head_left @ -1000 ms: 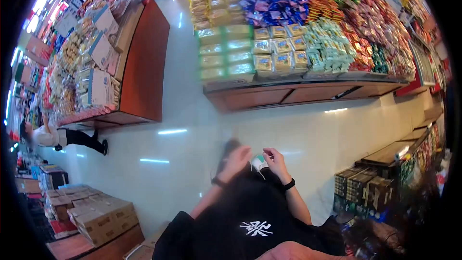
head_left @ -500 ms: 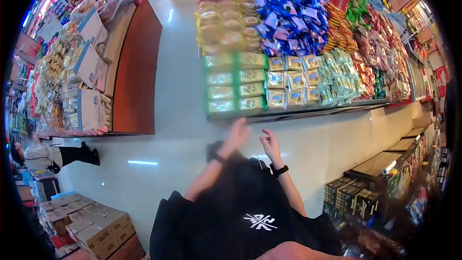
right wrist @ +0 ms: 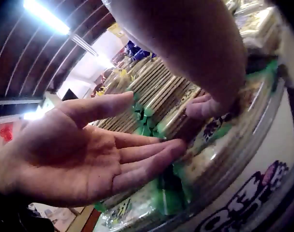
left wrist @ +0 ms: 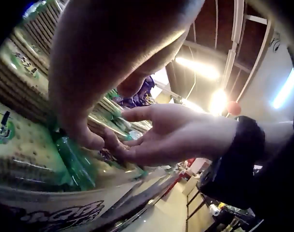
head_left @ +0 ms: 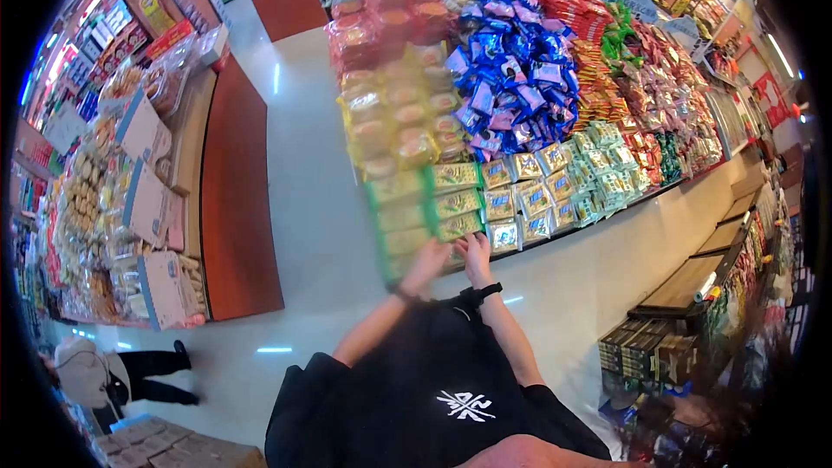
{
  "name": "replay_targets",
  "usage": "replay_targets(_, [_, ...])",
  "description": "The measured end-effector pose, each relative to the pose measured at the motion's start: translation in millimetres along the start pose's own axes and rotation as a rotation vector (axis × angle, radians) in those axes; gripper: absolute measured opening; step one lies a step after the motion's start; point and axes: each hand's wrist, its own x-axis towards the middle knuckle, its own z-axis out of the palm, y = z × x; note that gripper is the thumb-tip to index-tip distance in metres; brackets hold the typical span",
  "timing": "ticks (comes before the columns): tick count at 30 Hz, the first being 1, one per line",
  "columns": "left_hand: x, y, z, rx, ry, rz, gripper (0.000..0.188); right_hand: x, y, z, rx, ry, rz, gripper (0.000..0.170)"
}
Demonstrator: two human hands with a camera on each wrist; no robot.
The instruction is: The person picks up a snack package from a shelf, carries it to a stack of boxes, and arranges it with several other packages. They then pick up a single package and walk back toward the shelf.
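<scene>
Both hands reach the front edge of a candy and biscuit display. In the head view, my left hand [head_left: 425,267] and right hand [head_left: 474,260] are close together at the clear packs with green ends [head_left: 457,201]. The right wrist view shows the left hand [right wrist: 89,162] palm up, fingers extended against stacked biscuits [right wrist: 156,92]; the right hand [right wrist: 190,43] has its fingertips low among the packs. In the left wrist view, the right hand [left wrist: 171,135] has thumb and fingers apart, beside the near left hand [left wrist: 108,58]. Neither hand visibly grips a pack.
Blue-wrapped sweets [head_left: 516,78] and gold packets [head_left: 533,199] lie beside the green-ended packs. Another display [head_left: 238,199] stands across the aisle at left. A person in dark trousers [head_left: 152,377] is at lower left. Cartons [head_left: 156,446] and dark boxes [head_left: 646,351] flank the body.
The display has come nearer in the head view. Both hands have moved forward from the gap before it, come closer together and reached the green-ended packs.
</scene>
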Motion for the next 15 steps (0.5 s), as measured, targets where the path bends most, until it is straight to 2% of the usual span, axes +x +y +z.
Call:
replay_targets(1, [4.7,-6.9,0.3,-0.068,-0.005,0.039,0.033,2.9,2.2,2.6,0.011,0.046,0.005,0.033])
replay_targets(2, [10.0,-14.6,-3.6,0.001,-0.051,0.036,0.032,6.7,4.0,5.3,0.022,0.090,0.011,0.029])
replay_targets(3, [11.0,-6.4,-11.2,0.070,-0.094,0.033,0.031,1.5,-6.1,10.4,0.028,0.074,0.027,0.022])
replay_targets(4, [9.8,2.3,-13.9,0.047,-0.097,0.034,0.030,2.6,-10.5,7.7,0.074,-0.056,0.053,0.020])
replay_targets(8, [12.5,38.0,-21.7,0.099,-0.072,0.007,0.028,-14.4,-31.0,29.6,0.161,-0.032,0.093,0.014])
replay_targets(9, [23.5,15.1,-16.0,-0.010,-0.070,0.053,0.029,-16.1,-34.5,33.3,0.175,-0.011,0.118,0.013])
replay_targets(12, [31.3,16.4,-24.1,0.028,-0.180,-0.136,0.045,-10.4,-32.7,32.1,0.052,-0.008,0.131,0.013])
replay_targets(13, [31.3,26.1,-28.8,0.069,-0.257,-0.146,0.033,-3.3,-27.4,30.7,-0.056,0.026,0.077,0.013])
replay_targets(15, [32.8,35.3,-30.6,0.099,-0.255,-0.164,0.033,4.0,-21.4,26.9,-0.053,0.054,0.099,0.012])
